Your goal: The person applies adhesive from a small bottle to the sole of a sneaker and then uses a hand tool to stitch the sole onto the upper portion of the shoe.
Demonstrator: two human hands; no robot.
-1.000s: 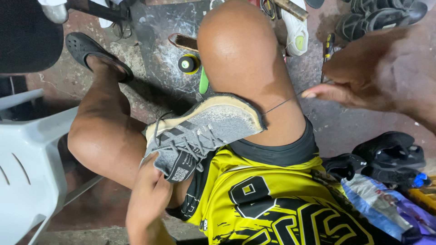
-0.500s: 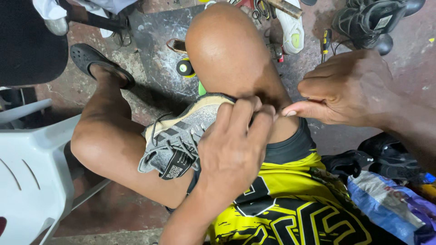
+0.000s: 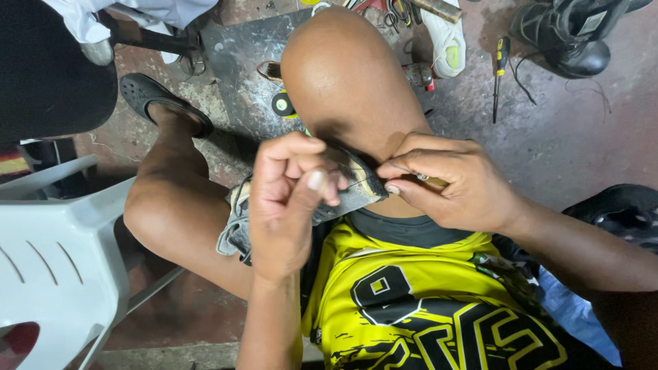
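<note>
Clearly the grey sneaker (image 3: pixel 343 195) is lying sole-up across the person's lap, wedged against the inside of the raised knee (image 3: pixel 343 75), its laced upper drooping toward the left thigh. It is looking light and easy to turn, the knit upper soft and floppy, the rubber sole stiffer and giving the firmer hold, so the sole edge near the toe is probably the best place to take it. The left hand (image 3: pixel 291 199) is curling over that sole, fingers closed down on the shoe and pressing it against the leg. The right hand (image 3: pixel 449 181) is pinching narrowly at the sole's rim, thumb and forefinger closing on what is looking like a thin needle or awl (image 3: pixel 419 176); it is too small to be sure. Beyond the knee, on the stained concrete floor (image 3: pixel 562 130), a screwdriver (image 3: pixel 499 72), a black boot (image 3: pixel 569 31) and a white sneaker (image 3: pixel 445 38) are lying well apart, while a white plastic chair (image 3: pixel 58 253) is standing just beside the left leg
</note>
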